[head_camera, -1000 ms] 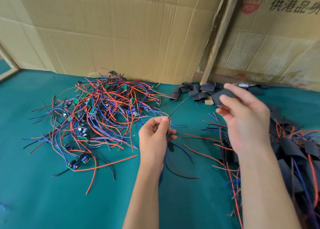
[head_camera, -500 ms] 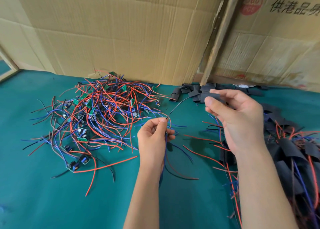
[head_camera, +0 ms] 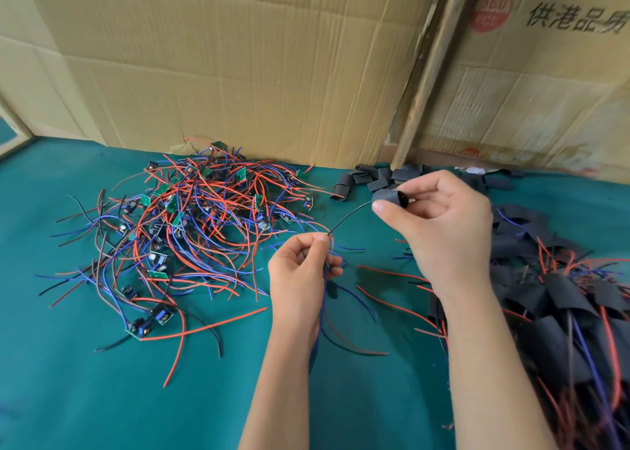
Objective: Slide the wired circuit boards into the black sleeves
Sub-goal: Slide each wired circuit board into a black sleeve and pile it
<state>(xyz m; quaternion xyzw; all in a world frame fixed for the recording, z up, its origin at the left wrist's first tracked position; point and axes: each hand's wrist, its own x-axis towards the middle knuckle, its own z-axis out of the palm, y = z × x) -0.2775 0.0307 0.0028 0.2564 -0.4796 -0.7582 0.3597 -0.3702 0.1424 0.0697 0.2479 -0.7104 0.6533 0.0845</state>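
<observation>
My right hand (head_camera: 439, 231) pinches a black sleeve (head_camera: 390, 197) between thumb and fingers, its round mouth facing right. My left hand (head_camera: 301, 272) pinches the wires of one board: a thin black wire (head_camera: 347, 216) arcs up from its fingertips toward the sleeve, and blue and red wires hang below the palm. The board itself is hidden in my left hand. A tangle of bare wired circuit boards (head_camera: 191, 231) lies at the left. Loose empty sleeves (head_camera: 371, 178) lie by the cardboard. Sleeved boards (head_camera: 559, 313) are piled at the right.
The green table mat (head_camera: 85, 381) carries everything. Cardboard sheets (head_camera: 238, 67) stand along the back, with a wooden strip (head_camera: 426, 74) leaning between them. A printed carton (head_camera: 545, 74) stands at the back right.
My right hand moved left and down with the sleeve, bringing it close to the tip of the black wire. My left hand stayed nearly still.
</observation>
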